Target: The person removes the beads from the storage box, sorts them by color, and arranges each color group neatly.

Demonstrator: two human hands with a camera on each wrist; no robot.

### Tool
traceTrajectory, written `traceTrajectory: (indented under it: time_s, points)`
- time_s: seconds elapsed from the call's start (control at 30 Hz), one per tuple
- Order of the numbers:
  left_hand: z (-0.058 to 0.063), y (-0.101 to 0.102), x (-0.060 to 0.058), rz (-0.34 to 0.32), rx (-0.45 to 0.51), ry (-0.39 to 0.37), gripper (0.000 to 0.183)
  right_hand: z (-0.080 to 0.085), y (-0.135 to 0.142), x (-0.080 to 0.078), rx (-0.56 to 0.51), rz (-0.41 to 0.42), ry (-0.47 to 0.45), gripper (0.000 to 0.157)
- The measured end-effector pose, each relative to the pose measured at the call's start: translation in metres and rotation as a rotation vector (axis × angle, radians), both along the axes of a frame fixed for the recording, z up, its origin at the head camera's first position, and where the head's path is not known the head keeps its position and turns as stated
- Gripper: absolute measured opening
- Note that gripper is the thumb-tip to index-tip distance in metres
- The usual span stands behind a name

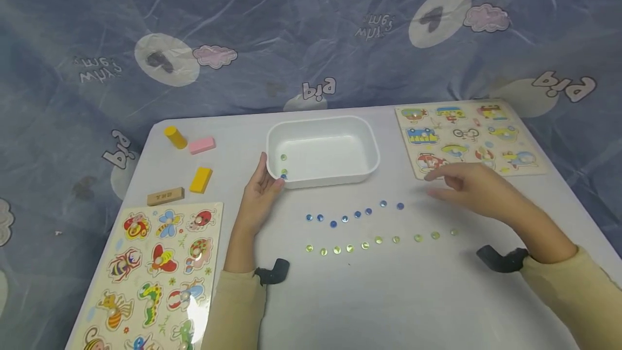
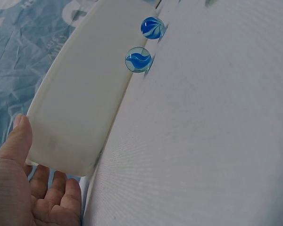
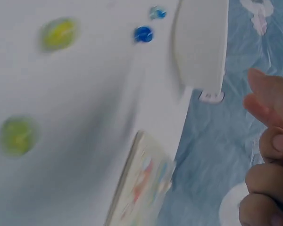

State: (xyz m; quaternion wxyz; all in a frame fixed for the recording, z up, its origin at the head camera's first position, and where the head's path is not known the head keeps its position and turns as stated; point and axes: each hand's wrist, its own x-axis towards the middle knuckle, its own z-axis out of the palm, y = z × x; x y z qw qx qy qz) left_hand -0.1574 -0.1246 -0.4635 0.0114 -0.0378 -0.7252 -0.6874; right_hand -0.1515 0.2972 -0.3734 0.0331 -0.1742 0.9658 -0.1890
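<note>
My left hand (image 1: 259,199) holds the left end of a white plastic tray (image 1: 330,181), thumb at the near corner and fingers around the end wall. Inside the tray, by its left end, lie two yellow-green marbles (image 1: 284,157) and a blue one (image 1: 284,176). A row of several blue glass marbles (image 2: 138,60) lies on the table in front of it. Nearer to me runs a row of several yellow-green marbles (image 1: 365,245). Raised over the right side, my right hand (image 1: 473,190) has thumb and forefinger apart, other fingers bent, nothing visible between them.
At the right back lies a vehicle puzzle board (image 1: 444,145), overlapped by my right hand. An insect puzzle board (image 1: 160,263) lies at left front. Behind it are a yellow cylinder (image 1: 175,138), a pink block (image 1: 201,145), a yellow block (image 1: 201,180) and a wooden block (image 1: 166,196).
</note>
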Motion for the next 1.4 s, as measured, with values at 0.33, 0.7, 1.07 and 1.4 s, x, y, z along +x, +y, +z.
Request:
traceTrajectory:
  time_s: [0.33,0.7,1.07,1.4]
  points:
    - [0.000,0.002,0.000,-0.006,0.003,0.005,0.082,0.012,-0.104,-0.060,0.040,0.156,-0.011,0.031]
    - [0.001,0.000,0.000,-0.011,0.003,0.001,0.081,-0.011,-0.199,-0.100,0.102,0.366,-0.163,0.030]
    - [-0.002,0.000,-0.002,-0.017,0.008,0.004,0.079,-0.029,-0.246,-0.113,0.146,0.454,-0.265,0.016]
    - [-0.004,-0.003,-0.003,-0.026,0.017,0.026,0.080,-0.032,-0.263,-0.115,0.144,0.475,-0.284,0.012]
